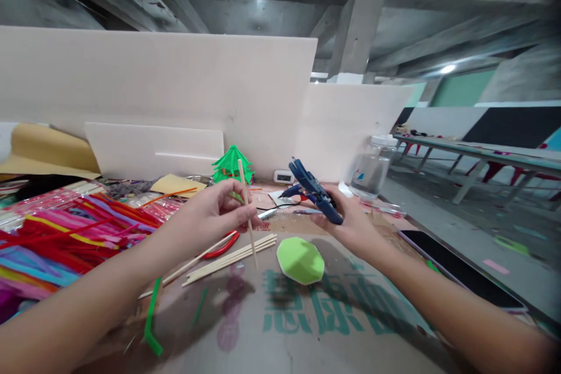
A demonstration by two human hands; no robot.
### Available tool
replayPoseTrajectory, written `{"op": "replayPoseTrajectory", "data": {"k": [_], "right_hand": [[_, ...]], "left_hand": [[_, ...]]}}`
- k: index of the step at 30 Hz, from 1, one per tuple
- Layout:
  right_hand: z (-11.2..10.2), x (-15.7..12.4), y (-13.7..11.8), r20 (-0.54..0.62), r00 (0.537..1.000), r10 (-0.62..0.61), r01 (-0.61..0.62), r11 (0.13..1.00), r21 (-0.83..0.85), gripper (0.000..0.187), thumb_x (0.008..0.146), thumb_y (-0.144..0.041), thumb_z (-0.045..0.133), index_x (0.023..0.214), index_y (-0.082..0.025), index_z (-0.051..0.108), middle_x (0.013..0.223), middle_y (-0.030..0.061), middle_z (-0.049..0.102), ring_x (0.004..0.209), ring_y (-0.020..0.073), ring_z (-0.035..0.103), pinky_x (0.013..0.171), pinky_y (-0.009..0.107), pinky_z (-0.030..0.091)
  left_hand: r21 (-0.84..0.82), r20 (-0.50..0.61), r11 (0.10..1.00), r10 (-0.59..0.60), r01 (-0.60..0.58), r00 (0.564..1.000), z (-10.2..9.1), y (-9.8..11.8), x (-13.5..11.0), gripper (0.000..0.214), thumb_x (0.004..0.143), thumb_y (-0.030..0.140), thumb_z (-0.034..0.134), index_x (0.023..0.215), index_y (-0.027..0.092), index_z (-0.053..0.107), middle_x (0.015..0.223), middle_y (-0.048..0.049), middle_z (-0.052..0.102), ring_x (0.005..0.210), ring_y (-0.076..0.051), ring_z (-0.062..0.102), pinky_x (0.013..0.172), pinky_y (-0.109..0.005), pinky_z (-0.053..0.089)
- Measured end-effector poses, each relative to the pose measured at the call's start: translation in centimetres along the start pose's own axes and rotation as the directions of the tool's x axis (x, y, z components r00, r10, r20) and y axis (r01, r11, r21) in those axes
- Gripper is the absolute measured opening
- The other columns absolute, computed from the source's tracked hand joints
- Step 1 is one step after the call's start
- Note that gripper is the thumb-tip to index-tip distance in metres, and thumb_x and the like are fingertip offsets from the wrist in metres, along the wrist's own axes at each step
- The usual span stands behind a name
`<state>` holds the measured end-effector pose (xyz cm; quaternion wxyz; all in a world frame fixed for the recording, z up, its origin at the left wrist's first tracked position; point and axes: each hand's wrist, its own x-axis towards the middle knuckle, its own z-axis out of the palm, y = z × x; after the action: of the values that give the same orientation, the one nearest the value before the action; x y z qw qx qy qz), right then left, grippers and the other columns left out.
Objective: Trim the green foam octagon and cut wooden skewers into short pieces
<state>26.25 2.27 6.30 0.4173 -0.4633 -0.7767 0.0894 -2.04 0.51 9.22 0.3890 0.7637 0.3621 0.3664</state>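
Note:
My left hand (219, 210) pinches a thin wooden stick (246, 210) and holds it nearly upright above the cardboard-covered table (315, 327). My right hand (346, 219) grips a blue glue gun (314, 190), its nozzle pointing up and left. A light green octagonal paper piece (300, 259) lies on the cardboard between and below my hands. Several more wooden sticks (228, 258) lie flat just left of it, beside red-handled scissors (221, 247).
A big heap of coloured pipe cleaners (56, 234) fills the left side. A small green paper tree (232, 165) stands at the back before white boards. A clear plastic jar (372, 169) and a dark tablet (460, 272) sit to the right. A green strip (151, 315) lies near the front.

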Motion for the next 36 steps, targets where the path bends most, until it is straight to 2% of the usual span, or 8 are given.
{"op": "replayPoseTrajectory", "data": {"k": [5, 8, 13, 18, 23, 26, 31, 36], "right_hand": [[0.0, 0.1, -0.1, 0.012, 1.000, 0.017, -0.016, 1.000, -0.013, 0.047, 0.079, -0.045, 0.064, 0.118, -0.020, 0.054, 0.112, 0.0111, 0.064, 0.099, 0.0277, 0.061, 0.083, 0.041, 0.048], [0.1, 0.0, -0.1, -0.003, 1.000, 0.018, -0.018, 1.000, -0.022, 0.047, 0.078, -0.046, 0.064, 0.116, -0.020, 0.054, 0.111, 0.0108, 0.064, 0.098, 0.0278, 0.061, 0.081, 0.040, 0.048], [0.1, 0.0, 0.1, -0.007, 1.000, 0.015, -0.015, 1.000, -0.024, 0.047, 0.078, -0.044, 0.065, 0.117, -0.020, 0.055, 0.110, 0.0104, 0.065, 0.097, 0.0272, 0.062, 0.081, 0.040, 0.049], [0.0, 0.1, 0.4, 0.004, 1.000, 0.007, -0.007, 1.000, -0.007, 0.050, 0.078, -0.046, 0.066, 0.119, -0.019, 0.054, 0.114, 0.0116, 0.063, 0.101, 0.0279, 0.061, 0.084, 0.040, 0.048], [-0.1, 0.2, 0.5, -0.036, 0.999, 0.020, -0.019, 1.000, 0.013, 0.050, 0.077, -0.048, 0.066, 0.116, -0.020, 0.053, 0.111, 0.0105, 0.063, 0.100, 0.0269, 0.061, 0.085, 0.039, 0.048], [-0.1, 0.1, 0.3, -0.055, 0.996, 0.070, -0.064, 0.992, 0.110, 0.040, 0.077, -0.047, 0.067, 0.105, -0.020, 0.055, 0.094, 0.0064, 0.065, 0.085, 0.0233, 0.063, 0.076, 0.036, 0.050], [-0.6, 0.1, -0.2, -0.051, 0.989, 0.140, -0.119, 0.946, 0.302, 0.026, 0.082, -0.045, 0.059, 0.085, -0.020, 0.056, 0.060, -0.0012, 0.054, 0.054, 0.0154, 0.052, 0.054, 0.030, 0.044], [-0.8, 0.2, -0.4, -0.043, 0.987, 0.152, -0.136, 0.957, 0.258, 0.026, 0.081, -0.044, 0.059, 0.081, -0.018, 0.057, 0.059, -0.0012, 0.052, 0.053, 0.0148, 0.050, 0.051, 0.029, 0.041]], "left_hand": [[0.192, -0.130, 0.979, 0.092, -0.066, 0.987, -0.3, 0.4, 0.0, 0.031, 0.087, 0.050, 0.055, 0.083, 0.019, 0.059, 0.076, -0.0013, 0.066, 0.063, -0.013, 0.060, 0.056, -0.024, 0.047], [0.128, -0.152, 0.991, 0.049, -0.030, 0.987, -0.5, 0.8, -0.2, 0.033, 0.088, 0.050, 0.053, 0.093, 0.019, 0.062, 0.069, -0.0002, 0.065, 0.057, -0.013, 0.059, 0.054, -0.024, 0.049], [-0.149, 0.048, 0.988, -0.039, 0.045, 0.998, -0.8, 0.1, 0.4, 0.059, 0.083, 0.070, 0.044, 0.094, 0.016, 0.067, 0.099, -0.0112, 0.073, 0.092, -0.024, 0.069, 0.085, -0.038, 0.056], [-0.061, 0.131, 0.980, -0.178, 0.188, 0.975, 0.4, -1.9, 1.2, 0.053, 0.081, 0.064, 0.053, 0.087, 0.013, 0.068, 0.092, -0.0125, 0.074, 0.086, -0.023, 0.070, 0.084, -0.039, 0.056], [-0.162, 0.110, 0.983, -0.068, 0.086, 0.992, 1.2, -2.0, 1.1, 0.050, 0.092, 0.040, 0.050, 0.136, 0.018, 0.045, 0.111, -0.0114, 0.070, 0.102, -0.020, 0.067, 0.090, -0.036, 0.053], [-0.161, 0.150, 0.987, 0.031, -0.007, 0.988, 1.4, -1.6, 0.8, 0.057, 0.094, 0.034, 0.048, 0.147, 0.023, 0.030, 0.124, -0.0109, 0.065, 0.110, -0.020, 0.063, 0.094, -0.036, 0.049], [-0.046, 0.317, 0.994, 0.105, -0.096, 0.943, 1.2, -2.0, 0.7, 0.046, 0.097, 0.032, 0.042, 0.142, 0.024, 0.042, 0.125, -0.0085, 0.065, 0.104, -0.019, 0.066, 0.093, -0.034, 0.048], [0.204, 0.547, 0.974, -0.032, -0.097, 0.836, -0.8, -1.7, 0.6, 0.054, 0.090, 0.038, 0.056, 0.142, 0.030, 0.042, 0.127, -0.0046, 0.063, 0.110, -0.022, 0.060, 0.088, -0.027, 0.048]]}}
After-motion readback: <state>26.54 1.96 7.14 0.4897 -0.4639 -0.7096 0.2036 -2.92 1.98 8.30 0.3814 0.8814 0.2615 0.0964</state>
